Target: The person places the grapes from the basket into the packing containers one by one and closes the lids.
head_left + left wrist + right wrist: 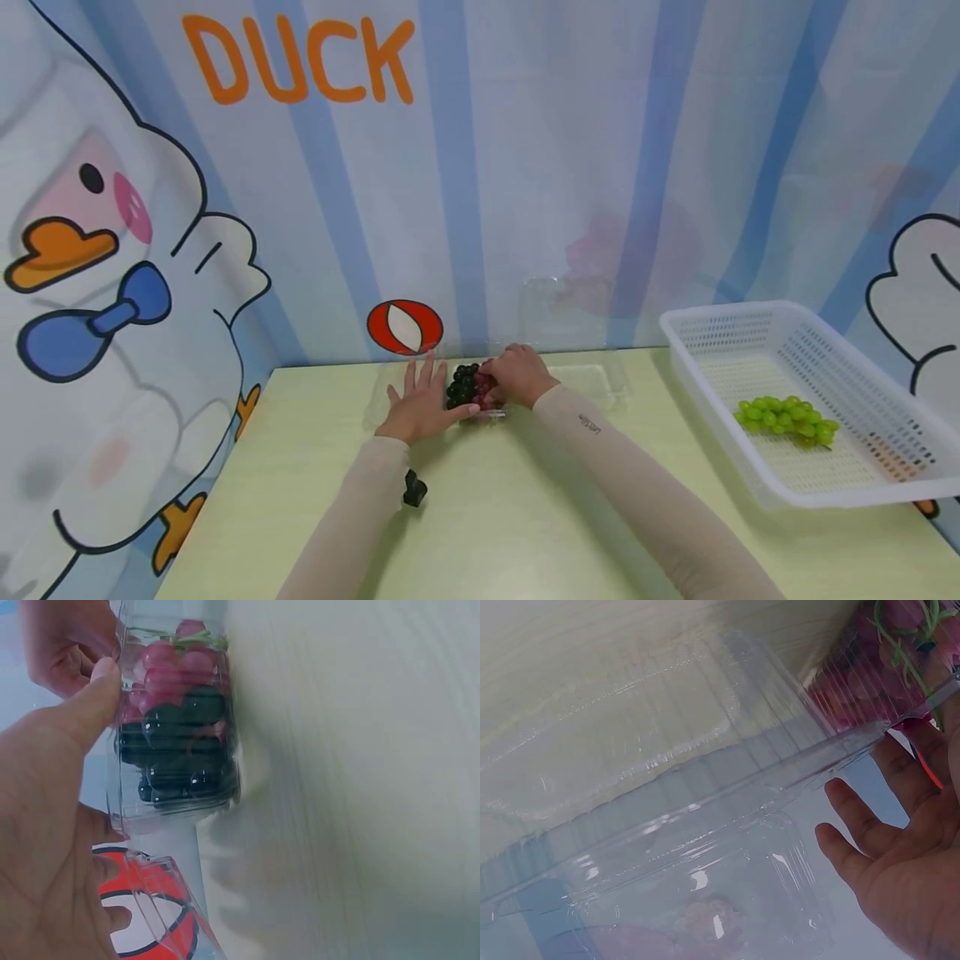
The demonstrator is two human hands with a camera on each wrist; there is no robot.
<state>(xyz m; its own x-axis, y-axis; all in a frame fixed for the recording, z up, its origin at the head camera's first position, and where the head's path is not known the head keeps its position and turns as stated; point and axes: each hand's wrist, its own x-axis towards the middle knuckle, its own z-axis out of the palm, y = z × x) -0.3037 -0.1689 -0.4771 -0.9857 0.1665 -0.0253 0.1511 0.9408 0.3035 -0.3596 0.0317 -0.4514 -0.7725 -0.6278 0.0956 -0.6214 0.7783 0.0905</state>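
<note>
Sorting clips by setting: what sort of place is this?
Probably an indoor tabletop staged for recording: a duck-print backdrop stands behind a pale table, where a white basket holds green grapes.

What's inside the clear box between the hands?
Dark grapes and red grapes, with green stems at the red end. The outer grapes cover the middle of the pile; in the head view, the right hand hides some red ones.

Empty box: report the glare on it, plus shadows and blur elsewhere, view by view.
Head view: the empty box shows only faint glare, and a soft shadow lies beside the right sleeve on the table; left wrist view: small highlights dot the black grapes, the table's grain looks smeared; right wrist view: white glints streak the box.
</note>
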